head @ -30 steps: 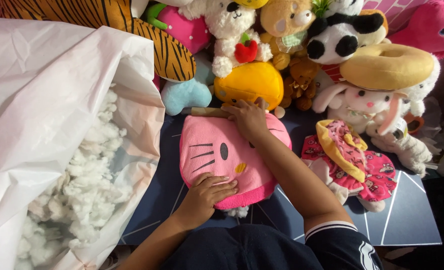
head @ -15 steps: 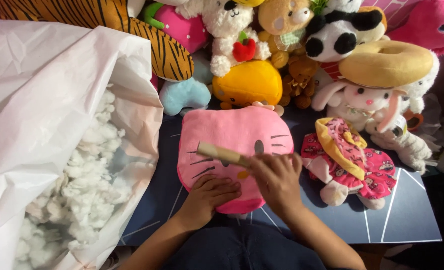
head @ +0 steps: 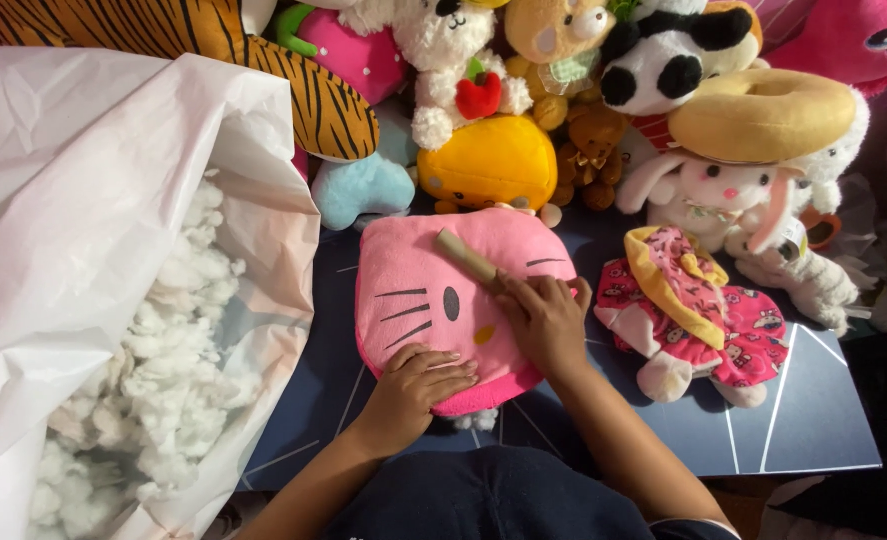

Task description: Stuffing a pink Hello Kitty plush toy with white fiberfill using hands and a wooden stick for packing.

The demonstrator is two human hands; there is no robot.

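Observation:
A pink cat-face plush cushion [head: 413,290] lies flat on a dark blue mat [head: 813,420] in front of me. My left hand [head: 418,385] rests palm down on its near edge, fingers together. My right hand [head: 543,320] lies on the cushion's right side and grips the end of a short wooden stick [head: 466,257], which lies slanted across the cushion's upper part. A tuft of white stuffing [head: 478,420] pokes out below the cushion's near edge.
A large white bag [head: 73,200] of white fibre stuffing [head: 173,370] fills the left. Several plush toys crowd the back: a tiger [head: 293,90], an orange one [head: 488,160], a white rabbit [head: 723,195]. A plush doll in a pink dress [head: 698,310] lies at the right.
My right hand has drawn back from the cushion's far edge to its right side, bringing the stick with it. The cushion has turned a little. My left hand stays put.

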